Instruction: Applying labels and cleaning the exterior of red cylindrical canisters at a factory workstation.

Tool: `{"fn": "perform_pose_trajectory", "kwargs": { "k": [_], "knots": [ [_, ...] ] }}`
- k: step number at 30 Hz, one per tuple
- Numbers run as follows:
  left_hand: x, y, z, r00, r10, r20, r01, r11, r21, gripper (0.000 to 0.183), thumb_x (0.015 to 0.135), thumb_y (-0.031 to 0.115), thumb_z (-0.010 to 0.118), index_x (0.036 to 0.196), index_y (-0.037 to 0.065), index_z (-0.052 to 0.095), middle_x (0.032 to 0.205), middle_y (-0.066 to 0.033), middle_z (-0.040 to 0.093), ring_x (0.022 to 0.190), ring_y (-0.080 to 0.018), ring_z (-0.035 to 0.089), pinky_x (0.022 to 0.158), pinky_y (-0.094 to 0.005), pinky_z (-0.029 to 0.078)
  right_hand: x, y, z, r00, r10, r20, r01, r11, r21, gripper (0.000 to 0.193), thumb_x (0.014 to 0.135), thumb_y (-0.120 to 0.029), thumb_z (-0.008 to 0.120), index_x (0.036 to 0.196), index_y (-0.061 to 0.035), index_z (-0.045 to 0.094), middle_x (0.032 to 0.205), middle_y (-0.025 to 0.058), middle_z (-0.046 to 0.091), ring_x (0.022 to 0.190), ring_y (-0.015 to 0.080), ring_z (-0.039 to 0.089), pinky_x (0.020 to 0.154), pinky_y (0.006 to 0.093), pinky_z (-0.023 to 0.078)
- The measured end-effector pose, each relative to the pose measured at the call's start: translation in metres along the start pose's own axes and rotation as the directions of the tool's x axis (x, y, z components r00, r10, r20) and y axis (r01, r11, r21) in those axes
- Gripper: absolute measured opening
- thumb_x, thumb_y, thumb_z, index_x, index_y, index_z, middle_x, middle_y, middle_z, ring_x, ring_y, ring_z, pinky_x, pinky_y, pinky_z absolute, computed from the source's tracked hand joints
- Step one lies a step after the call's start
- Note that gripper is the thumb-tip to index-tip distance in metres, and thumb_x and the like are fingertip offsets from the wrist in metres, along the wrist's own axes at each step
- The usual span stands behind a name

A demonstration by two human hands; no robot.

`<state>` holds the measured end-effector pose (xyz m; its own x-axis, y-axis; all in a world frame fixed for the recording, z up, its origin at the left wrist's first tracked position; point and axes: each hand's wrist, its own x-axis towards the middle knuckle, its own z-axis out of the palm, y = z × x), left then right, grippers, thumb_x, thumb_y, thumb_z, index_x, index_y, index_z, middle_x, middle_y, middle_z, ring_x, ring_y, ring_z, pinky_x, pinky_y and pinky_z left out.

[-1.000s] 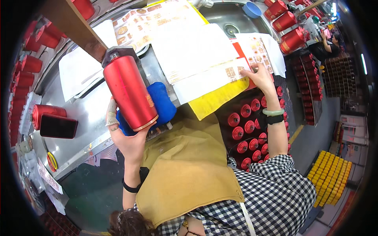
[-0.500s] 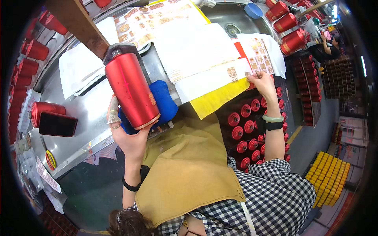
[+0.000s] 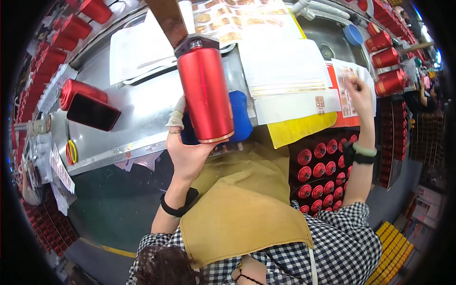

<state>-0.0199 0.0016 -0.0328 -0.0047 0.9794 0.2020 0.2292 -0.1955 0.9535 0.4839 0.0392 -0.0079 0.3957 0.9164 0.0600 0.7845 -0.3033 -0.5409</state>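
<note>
My left hand [image 3: 190, 154] is wrapped round the lower end of a shiny red metal cylinder [image 3: 204, 95], with a pale cover on one finger. The cylinder's narrow top meets a dark bracket [image 3: 195, 42] on a wooden beam, and a blue pad [image 3: 241, 116] lies behind it. Over a sheet of gold-brown printed decals [image 3: 349, 102], my right hand [image 3: 359, 95] is closed in a pinch; anything between its fingertips is too small to make out. To its left, white papers [image 3: 285, 61] cover a white strip bearing a brown square print [image 3: 319, 105], above a yellow cloth [image 3: 299, 128].
A black phone [image 3: 93, 112] leans by another red cylinder [image 3: 71, 92] on the metal counter [image 3: 142, 104]. Yellow-handled scissors [image 3: 71, 151] lie near its left edge. A sink [image 3: 327, 33] with a blue bowl [image 3: 352, 34] is beyond. Several red pieces [image 3: 318, 168] stand below right.
My right hand has moved from the corner of the white strip up and right over the decal sheet. The left hand keeps its hold on the red cylinder. The whole view has shifted.
</note>
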Motion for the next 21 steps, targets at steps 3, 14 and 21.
{"fn": "perform_pose_trajectory", "kwargs": {
  "k": [3,14,21],
  "knots": [
    [-0.004,0.006,-0.003,1.0,-0.004,-0.031,0.004,1.0,0.005,0.108,0.063,0.016,0.103,0.153,-0.004,0.047,0.146,-0.0156,0.059,0.137,-0.0265,0.056,0.118,-0.041,0.043,0.057,-0.047,0.025,0.991,-0.117,-0.061,0.12,0.991,0.058,0.026,0.092,-0.024,0.077,0.103,-0.0003,0.078,0.079,0.0028,0.069,0.073,0.0078,0.058,0.069,0.028,0.047],
    [0.0,-0.002,-0.011,0.998,0.04,0.049,-0.048,0.983,0.176,0.115,0.063,0.024,0.103,0.156,-0.006,0.043,0.146,-0.0186,0.06,0.136,-0.0281,0.058,0.117,-0.0407,0.043,0.194,0.018,0.104,0.967,0.21,0.144,-0.094,0.819,-0.566,0.046,0.088,-0.038,0.074,0.12,-0.0052,0.077,0.119,0.0257,0.074,0.118,0.0426,0.069,0.101,0.0474,0.055],
    [0.003,-0.003,-0.009,0.996,0.084,0.021,-0.086,0.986,0.141,0.101,0.068,0.018,0.098,0.153,-0.003,0.049,0.142,-0.0203,0.063,0.132,-0.0311,0.062,0.112,-0.0413,0.046,0.133,-0.08,0.065,0.989,-0.15,-0.001,0.147,0.975,-0.169,0.031,0.091,-0.028,0.08,0.1,0.0006,0.075,0.089,0.0082,0.075,0.078,0.0136,0.064,0.074,0.0302,0.051]
  ]
}}
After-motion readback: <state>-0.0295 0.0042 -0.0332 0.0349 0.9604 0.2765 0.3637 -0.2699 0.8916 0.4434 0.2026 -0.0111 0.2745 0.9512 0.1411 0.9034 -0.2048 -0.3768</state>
